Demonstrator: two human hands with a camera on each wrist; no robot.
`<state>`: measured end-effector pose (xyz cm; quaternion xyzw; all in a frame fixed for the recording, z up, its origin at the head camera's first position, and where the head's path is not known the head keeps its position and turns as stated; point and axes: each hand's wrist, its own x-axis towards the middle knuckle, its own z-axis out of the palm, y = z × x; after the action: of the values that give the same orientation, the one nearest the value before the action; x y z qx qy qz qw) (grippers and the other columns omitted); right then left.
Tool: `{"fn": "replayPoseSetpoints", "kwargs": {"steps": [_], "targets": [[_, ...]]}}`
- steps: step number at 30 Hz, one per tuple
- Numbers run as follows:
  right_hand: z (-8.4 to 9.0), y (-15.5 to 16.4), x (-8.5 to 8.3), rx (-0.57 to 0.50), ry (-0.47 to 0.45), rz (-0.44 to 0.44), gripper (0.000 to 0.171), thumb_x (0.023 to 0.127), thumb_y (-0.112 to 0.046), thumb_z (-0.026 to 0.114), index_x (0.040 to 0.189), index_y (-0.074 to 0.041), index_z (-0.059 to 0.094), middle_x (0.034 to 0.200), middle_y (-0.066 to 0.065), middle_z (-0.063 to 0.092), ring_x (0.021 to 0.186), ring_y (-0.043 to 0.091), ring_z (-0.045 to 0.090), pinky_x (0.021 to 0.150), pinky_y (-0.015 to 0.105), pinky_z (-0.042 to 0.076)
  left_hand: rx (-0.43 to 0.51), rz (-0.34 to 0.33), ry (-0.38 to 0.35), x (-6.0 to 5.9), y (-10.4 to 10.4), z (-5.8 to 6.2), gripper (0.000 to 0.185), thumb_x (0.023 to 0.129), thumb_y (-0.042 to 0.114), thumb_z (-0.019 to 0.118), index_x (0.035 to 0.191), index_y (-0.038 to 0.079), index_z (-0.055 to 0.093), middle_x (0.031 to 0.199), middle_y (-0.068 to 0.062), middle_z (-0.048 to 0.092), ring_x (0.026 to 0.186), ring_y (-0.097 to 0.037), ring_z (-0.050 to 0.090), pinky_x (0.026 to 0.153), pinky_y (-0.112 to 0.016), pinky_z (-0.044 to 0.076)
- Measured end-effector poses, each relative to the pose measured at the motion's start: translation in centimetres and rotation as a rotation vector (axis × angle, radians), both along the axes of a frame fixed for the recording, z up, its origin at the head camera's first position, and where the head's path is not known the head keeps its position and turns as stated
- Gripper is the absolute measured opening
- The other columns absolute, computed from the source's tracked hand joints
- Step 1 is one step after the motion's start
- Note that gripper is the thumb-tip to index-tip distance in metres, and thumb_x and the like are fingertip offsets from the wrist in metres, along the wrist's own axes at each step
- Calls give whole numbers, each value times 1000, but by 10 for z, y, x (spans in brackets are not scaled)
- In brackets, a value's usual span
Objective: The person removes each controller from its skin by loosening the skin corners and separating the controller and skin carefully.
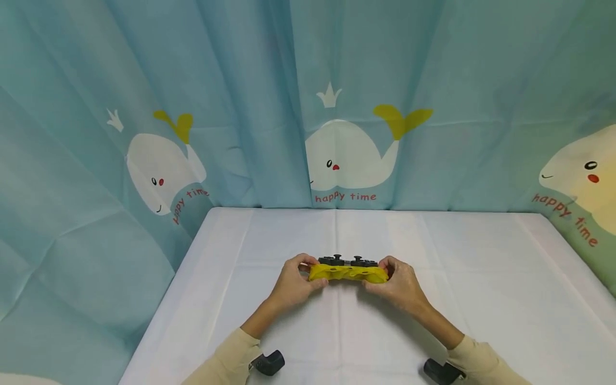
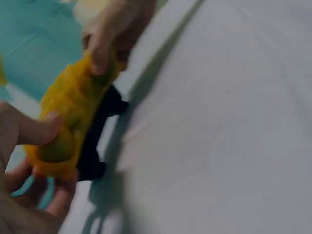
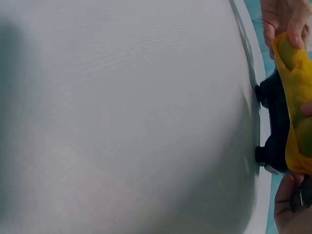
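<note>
while both the left hand and right hand gripped its ends, the yellow silicone cover sat only partly over the black game controller.

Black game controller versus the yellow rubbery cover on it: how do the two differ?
The black game controller is rigid, with two thumbsticks standing up; the yellow rubbery cover is soft, wrinkled and pierced with holes. The controller shows along the far edge, the cover on the near side. Both are gripped at their ends by the left hand and right hand.
</note>
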<state>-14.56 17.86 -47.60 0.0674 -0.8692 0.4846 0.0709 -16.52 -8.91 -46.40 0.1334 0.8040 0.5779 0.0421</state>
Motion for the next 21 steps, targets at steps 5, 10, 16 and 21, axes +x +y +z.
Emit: {"fn": "replayPoseSetpoints", "kwargs": {"steps": [5, 10, 16, 21], "targets": [[-2, 1, -1, -27, -21, 25, 39, 69, -15, 91, 84, -6, 56, 65, -1, 46, 59, 13, 42, 53, 26, 35, 23, -57, -143, -9, -3, 4, 34, 73, -2, 88, 97, -1, 64, 90, -3, 55, 75, -17, 50, 68, -29, 42], [-6, 3, -2, -115, -65, 1, 38, 68, -8, 91, 83, -3, 57, 68, 4, 55, 57, 14, 49, 50, 24, 40, 15, -19, -103, -4, 1, 5, 33, 71, -1, 90, 94, -2, 66, 81, -2, 54, 70, -15, 48, 63, -26, 41], [-6, 1, -2, -154, -96, -17, 36, 69, -7, 90, 80, -3, 56, 67, 4, 56, 56, 13, 49, 49, 24, 40, 43, 53, -45, 4, 4, 1, 31, 70, -2, 90, 90, -4, 66, 76, -2, 57, 68, -15, 47, 60, -24, 40], [-6, -4, 0, -150, -104, -68, 35, 69, -7, 88, 79, -3, 55, 68, 4, 55, 59, 15, 49, 51, 24, 40, 60, 118, -5, 9, 9, 1, 28, 70, -2, 89, 85, -3, 66, 72, -2, 56, 64, -13, 47, 57, -23, 41]]}}
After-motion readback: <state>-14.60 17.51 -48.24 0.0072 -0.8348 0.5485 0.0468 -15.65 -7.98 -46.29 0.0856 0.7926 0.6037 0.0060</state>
